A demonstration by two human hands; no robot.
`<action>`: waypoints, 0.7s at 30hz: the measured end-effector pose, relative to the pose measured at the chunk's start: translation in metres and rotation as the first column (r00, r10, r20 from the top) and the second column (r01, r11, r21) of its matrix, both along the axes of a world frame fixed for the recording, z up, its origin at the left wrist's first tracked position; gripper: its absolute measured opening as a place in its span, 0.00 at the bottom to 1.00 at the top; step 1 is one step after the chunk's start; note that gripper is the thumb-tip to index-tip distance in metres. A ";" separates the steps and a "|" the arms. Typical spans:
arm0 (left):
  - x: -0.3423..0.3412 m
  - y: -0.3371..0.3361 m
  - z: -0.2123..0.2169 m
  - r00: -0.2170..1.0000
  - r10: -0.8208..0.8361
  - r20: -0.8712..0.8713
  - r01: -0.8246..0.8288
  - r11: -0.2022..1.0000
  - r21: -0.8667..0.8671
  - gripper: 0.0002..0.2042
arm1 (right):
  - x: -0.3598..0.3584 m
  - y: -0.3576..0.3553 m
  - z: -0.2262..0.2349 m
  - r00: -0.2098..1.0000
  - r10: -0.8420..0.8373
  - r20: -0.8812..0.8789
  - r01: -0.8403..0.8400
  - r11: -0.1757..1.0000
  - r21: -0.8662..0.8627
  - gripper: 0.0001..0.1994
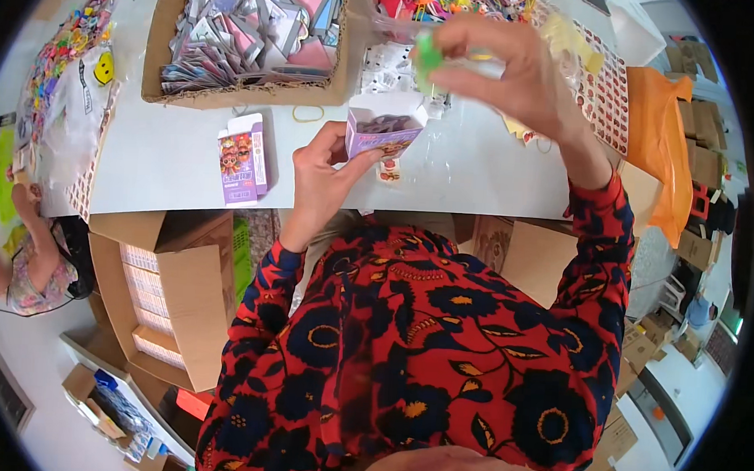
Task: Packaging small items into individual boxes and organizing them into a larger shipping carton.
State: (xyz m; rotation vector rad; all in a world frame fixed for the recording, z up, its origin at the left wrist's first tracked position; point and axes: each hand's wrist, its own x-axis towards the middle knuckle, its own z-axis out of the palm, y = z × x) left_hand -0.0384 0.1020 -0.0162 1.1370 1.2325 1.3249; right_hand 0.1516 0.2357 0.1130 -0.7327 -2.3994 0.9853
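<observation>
My left hand (325,173) is closed around a small purple card box (386,143), tilted with its top flaps up. Dark, flat pieces fill part of its inside. Above and to the right of it, my right hand (518,83) pinches a small bright green object (427,63), blurred, its kind unclear. Beneath that hand lie clear packets with a black-and-white print (386,67). A second purple box (242,164) rests on the table left of my left hand. A little sticker piece (388,172) sits just under the held box.
A cardboard carton (240,97) of flat packets stands at the back, beside a tub of colourful trinkets (454,1). Sticker sheets (603,102) and an orange bag (656,155) are at right. Below the table's left edge stands an open carton (191,299). Another person (44,259) sits at far left.
</observation>
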 end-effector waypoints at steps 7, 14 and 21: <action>0.009 -0.008 0.004 0.995 0.013 -0.101 -0.015 1.000 -0.024 0.12 | 0.001 -0.033 -0.020 0.983 0.118 0.139 -0.162 0.914 0.371 0.09; 0.012 -0.013 -0.001 0.977 -0.013 -0.214 0.009 1.000 -0.020 0.12 | 0.001 -0.045 -0.026 0.904 0.071 0.422 -0.307 0.793 0.526 0.07; 0.015 -0.008 0.004 0.999 0.032 0.002 -0.032 0.998 -0.059 0.12 | -0.006 -0.045 -0.030 0.965 0.130 0.228 -0.225 0.855 0.467 0.15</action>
